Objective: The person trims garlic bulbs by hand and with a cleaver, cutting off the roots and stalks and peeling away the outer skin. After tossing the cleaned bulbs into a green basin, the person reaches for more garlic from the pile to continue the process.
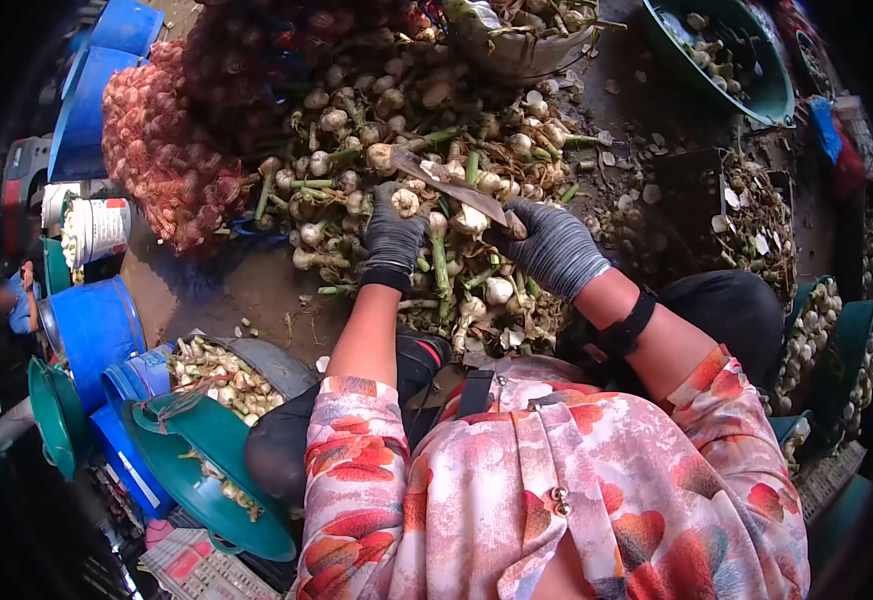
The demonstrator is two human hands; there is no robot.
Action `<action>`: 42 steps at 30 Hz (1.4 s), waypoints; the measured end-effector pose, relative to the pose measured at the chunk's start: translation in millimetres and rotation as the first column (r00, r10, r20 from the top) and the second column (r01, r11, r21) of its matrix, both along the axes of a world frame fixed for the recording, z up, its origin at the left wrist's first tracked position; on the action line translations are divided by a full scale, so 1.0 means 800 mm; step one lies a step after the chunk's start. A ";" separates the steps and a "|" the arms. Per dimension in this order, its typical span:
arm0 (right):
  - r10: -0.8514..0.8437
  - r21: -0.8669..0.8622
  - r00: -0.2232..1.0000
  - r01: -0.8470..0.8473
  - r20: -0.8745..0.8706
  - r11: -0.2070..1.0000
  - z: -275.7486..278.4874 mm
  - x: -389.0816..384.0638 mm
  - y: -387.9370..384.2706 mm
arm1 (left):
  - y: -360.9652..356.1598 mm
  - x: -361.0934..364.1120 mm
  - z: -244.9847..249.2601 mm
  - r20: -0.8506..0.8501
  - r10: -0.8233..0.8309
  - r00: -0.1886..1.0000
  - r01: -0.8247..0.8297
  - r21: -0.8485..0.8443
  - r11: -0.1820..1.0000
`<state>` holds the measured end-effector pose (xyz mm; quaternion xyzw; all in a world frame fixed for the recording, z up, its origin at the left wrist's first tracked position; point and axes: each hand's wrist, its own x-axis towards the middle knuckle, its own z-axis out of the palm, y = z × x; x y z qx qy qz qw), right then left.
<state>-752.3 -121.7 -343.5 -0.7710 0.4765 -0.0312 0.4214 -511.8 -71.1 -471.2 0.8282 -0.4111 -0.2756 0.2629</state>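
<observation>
My right hand [554,243], in a grey knitted glove, is wrapped round the handle of a knife [452,187]. The broad, stained blade slants up and left across the pile, its tip near a garlic bulb [380,156]. In my left hand [395,238], gloved the same way, a garlic bulb [406,203] shows its pale end, just below the blade. Beneath both hands spreads a heap of garlic [439,240], many bulbs with thick green stems.
Red mesh sacks [172,150] of garlic stand at the upper left. Blue drums [97,325] and a green basin [187,465] are at my left. A filled pail [532,50] stands beyond the heap, and another green basin [779,95] lies at the upper right.
</observation>
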 end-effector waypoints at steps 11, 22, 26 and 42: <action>0.383 -0.259 0.911 -0.411 -0.154 0.874 0.029 0.021 0.046 | 0.093 -0.021 0.110 -0.203 -0.256 0.945 0.191 -0.292 0.937; 0.061 -0.143 0.923 -0.123 -0.381 0.982 -0.048 -0.037 -0.009 | 0.120 -0.068 0.200 -0.090 -0.157 0.983 0.115 -0.364 0.924; -0.015 -0.210 0.988 -0.018 -0.156 0.977 -0.014 -0.023 -0.001 | 0.109 -0.042 0.190 0.407 -0.195 0.892 0.329 -0.291 0.899; 0.030 0.186 0.996 -0.015 -0.080 0.982 -0.081 -0.014 0.051 | 0.116 -0.027 0.193 -0.880 -0.328 -0.344 -0.594 -0.066 0.801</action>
